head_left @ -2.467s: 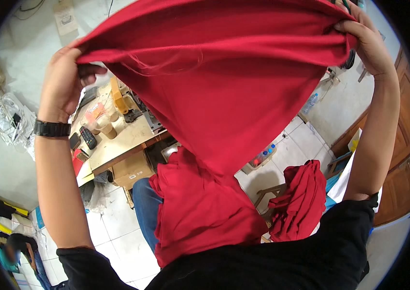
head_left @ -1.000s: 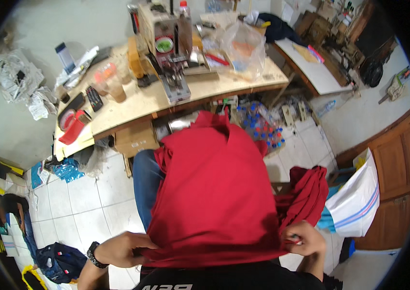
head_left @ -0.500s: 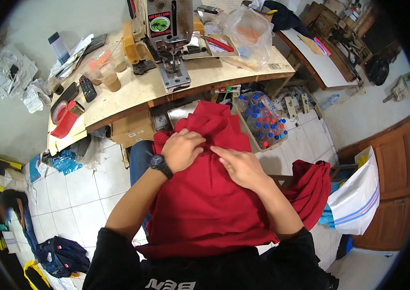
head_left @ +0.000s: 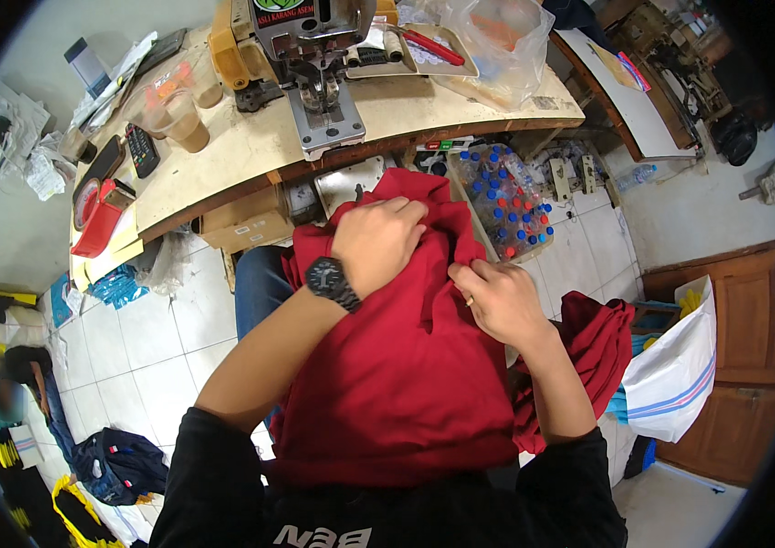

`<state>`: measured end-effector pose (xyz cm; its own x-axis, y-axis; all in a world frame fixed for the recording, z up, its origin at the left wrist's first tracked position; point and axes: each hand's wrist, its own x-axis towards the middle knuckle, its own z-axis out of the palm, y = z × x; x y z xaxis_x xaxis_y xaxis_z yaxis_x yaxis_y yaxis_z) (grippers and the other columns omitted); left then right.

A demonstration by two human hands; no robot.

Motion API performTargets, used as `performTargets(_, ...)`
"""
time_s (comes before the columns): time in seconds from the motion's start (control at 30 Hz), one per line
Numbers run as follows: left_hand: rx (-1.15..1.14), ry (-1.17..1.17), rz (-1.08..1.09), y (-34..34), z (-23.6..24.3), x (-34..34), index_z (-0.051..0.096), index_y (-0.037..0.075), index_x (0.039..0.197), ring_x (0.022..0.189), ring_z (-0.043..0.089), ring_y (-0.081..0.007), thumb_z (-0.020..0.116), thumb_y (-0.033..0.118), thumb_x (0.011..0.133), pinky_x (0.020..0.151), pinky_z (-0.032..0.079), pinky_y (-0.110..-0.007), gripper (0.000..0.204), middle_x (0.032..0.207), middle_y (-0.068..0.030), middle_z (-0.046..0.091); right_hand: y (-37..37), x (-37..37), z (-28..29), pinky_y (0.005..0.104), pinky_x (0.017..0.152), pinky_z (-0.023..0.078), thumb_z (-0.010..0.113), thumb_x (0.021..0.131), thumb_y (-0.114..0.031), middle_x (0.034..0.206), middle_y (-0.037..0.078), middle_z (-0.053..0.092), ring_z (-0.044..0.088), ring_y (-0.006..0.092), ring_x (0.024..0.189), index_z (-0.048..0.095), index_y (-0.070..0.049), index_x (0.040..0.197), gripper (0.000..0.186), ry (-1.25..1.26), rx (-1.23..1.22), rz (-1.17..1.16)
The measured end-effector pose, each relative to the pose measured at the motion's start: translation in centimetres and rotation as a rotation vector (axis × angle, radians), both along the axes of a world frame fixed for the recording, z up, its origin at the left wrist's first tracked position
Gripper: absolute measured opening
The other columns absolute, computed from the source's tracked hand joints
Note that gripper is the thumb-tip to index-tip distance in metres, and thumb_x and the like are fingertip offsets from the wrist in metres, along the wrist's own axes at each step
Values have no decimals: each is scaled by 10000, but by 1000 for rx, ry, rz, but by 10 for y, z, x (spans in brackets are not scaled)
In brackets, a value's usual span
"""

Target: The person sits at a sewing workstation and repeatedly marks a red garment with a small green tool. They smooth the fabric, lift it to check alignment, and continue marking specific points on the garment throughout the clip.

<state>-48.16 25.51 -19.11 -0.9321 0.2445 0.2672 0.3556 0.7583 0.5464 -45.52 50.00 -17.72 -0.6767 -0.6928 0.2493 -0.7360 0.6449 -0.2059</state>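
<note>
A dark red cloth [head_left: 387, 384] lies spread over my lap and bunches up toward the table, with a short fold or slit near its middle. My left hand [head_left: 377, 239], with a black watch on the wrist, is closed over the bunched far part; its fingertips are partly hidden in the folds. Lower and to the right, my right hand [head_left: 502, 301] pinches the cloth's right side between thumb and curled fingers. Just beyond my hands, a sewing machine [head_left: 325, 114] stands at the table edge.
The wooden table [head_left: 241, 151] carries plastic cups, a remote control [head_left: 141, 149], a red tape dispenser [head_left: 103, 219] and a tray with red-handled pliers [head_left: 433, 47]. Below stands a crate of bottles [head_left: 506, 205]. More red cloth [head_left: 588, 352] hangs at right beside a white sack [head_left: 675, 365].
My left hand has moved up and right over the cloth. My right hand has shifted right, its stretched fingers now curled into a pinch. The view has tilted down slightly.
</note>
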Motion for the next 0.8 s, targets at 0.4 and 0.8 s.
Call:
performTargets(0.4, -250, -216, -484, 22, -51, 173, 458, 52, 1613, 1656, 199, -322, 621, 528, 1018, 1316, 157, -590, 779, 1783, -129, 254, -30, -52, -1, 472, 623, 585, 655, 977, -254, 850, 136, 740, 761, 341, 745, 629, -127, 1102, 181, -103, 342, 186)
performTargets(0.8, 321, 66, 201, -10, -36, 82, 779, 40, 1155, 992, 630, -367, 641, 87, 1012, 898, 495, -461, 205, 1098, -154, 683, -33, -60, -14, 496, 637, 592, 675, 966, -234, 847, 115, 719, 754, 352, 771, 605, -127, 1128, 206, -142, 309, 251)
